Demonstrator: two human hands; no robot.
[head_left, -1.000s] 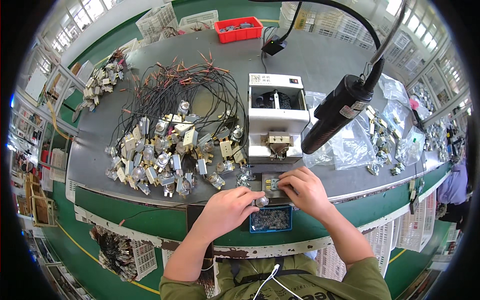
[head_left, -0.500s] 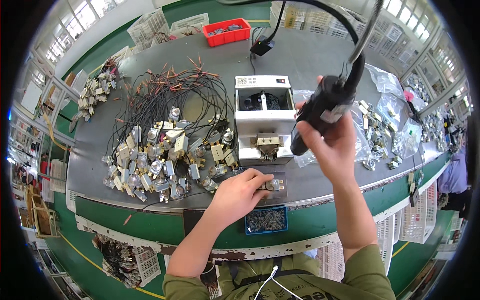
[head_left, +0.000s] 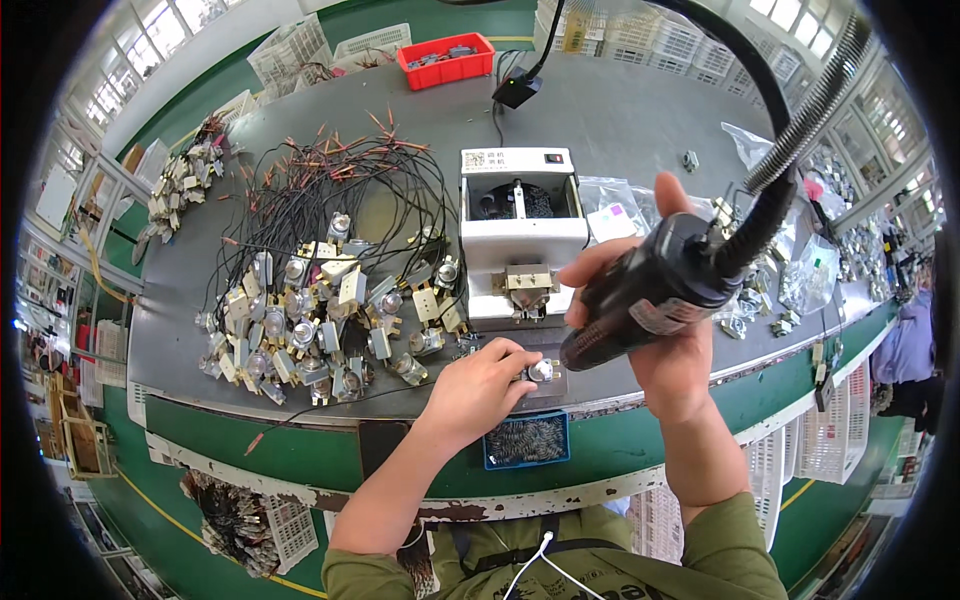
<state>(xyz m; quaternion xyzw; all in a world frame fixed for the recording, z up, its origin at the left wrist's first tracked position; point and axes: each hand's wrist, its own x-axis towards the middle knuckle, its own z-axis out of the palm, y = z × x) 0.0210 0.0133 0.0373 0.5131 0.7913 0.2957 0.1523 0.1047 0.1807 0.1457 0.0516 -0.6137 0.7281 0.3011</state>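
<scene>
At far left we note a clump of cream and grey block-shaped pieces (head_left: 187,190), then a loose heap of cream blocks, grey housings and clear round domes (head_left: 300,330), with thin black wires with reddish tips (head_left: 370,165) tangled behind it. The left hand (head_left: 478,392) has its fingers bent and brought together, gripping the left side of a small grey piece with a round, shiny top (head_left: 541,371); this piece lies at the table's front edge, before a white, box-shaped machine with an open dark hopper (head_left: 525,235). Just below is a blue rectangular tray (head_left: 528,464) of small metallic parts. The right hand (head_left: 680,362) has its fingers wrapped around a smooth black cylindrical power tool (head_left: 635,305), tilted, its lower end near the piece; we cannot tell whether they touch. Further right we find crinkled clear plastic bags (head_left: 820,268) among more small parts. The surface is a smooth, dark grey tabletop (head_left: 610,110) with a green front edge; white slatted crates (head_left: 290,50) stand behind it, over a green floor. For markings, we record a square code and dark print on the machine's top, and a pale printed label (head_left: 668,316) on the tool.
</scene>
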